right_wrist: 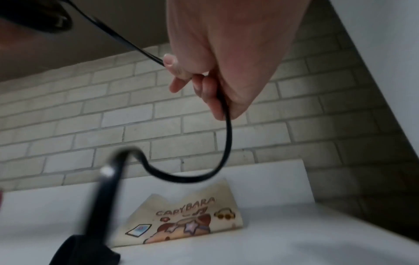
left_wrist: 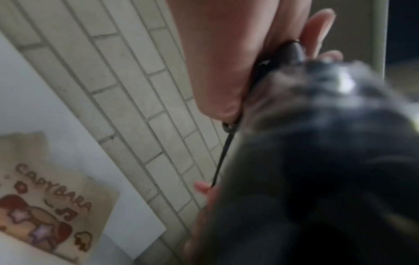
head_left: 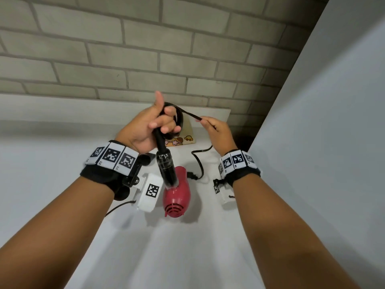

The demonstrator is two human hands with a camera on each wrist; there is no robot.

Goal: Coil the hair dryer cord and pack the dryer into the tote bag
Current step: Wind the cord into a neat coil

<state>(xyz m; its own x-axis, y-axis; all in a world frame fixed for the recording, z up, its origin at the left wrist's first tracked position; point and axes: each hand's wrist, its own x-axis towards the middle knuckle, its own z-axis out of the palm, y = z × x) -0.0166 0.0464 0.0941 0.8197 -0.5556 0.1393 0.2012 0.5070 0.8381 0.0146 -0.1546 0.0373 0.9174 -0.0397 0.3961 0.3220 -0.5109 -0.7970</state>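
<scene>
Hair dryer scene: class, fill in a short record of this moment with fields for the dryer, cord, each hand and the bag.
dryer: red hair dryer hangs nose-down by its black handle above the white table
cord: black cord, partly looped at the handle top, the rest trailing down to the table
left hand: left hand grips the handle and loops
right hand: right hand pinches the cord, pulling it taut
bag: tote bag on the table by the brick wall, nothing packed yet

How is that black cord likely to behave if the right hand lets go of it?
The cord probably flops down: it sags in a loose curve below the right hand. It looks springy too, so the loops around the left hand may loosen a little.
</scene>
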